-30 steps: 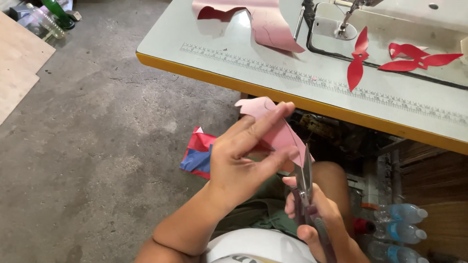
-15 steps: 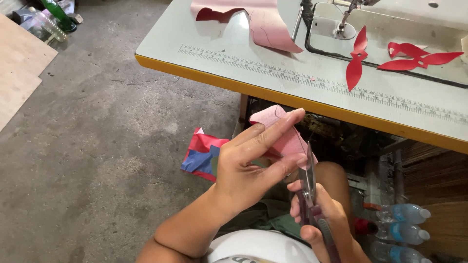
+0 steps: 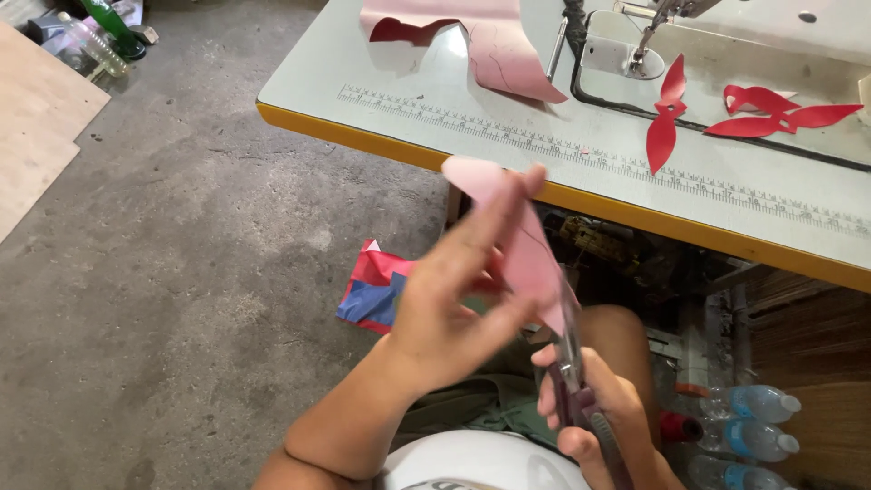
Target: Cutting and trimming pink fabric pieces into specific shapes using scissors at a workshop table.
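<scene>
My left hand [image 3: 454, 295] pinches a pink piece of sheet material [image 3: 515, 231] and holds it up in front of me, below the table edge. My right hand [image 3: 603, 422] grips a pair of scissors [image 3: 570, 349], whose blades meet the lower edge of the pink piece. On the sewing table [image 3: 381, 100] lie a larger pink sheet with a cut-out edge [image 3: 472, 32] and red cut shapes [image 3: 667, 113] [image 3: 780, 109] beside the sewing machine's needle area [image 3: 635, 50].
A red and blue scrap [image 3: 376, 290] lies on the concrete floor. Water bottles [image 3: 748, 422] stand at the lower right under the table. A wooden board [image 3: 36, 136] and bottles [image 3: 91, 41] are at the far left.
My left hand has turned and lifted the pink piece, which now stands more edge-on. The scissors stay at its lower edge. The view has shifted slightly.
</scene>
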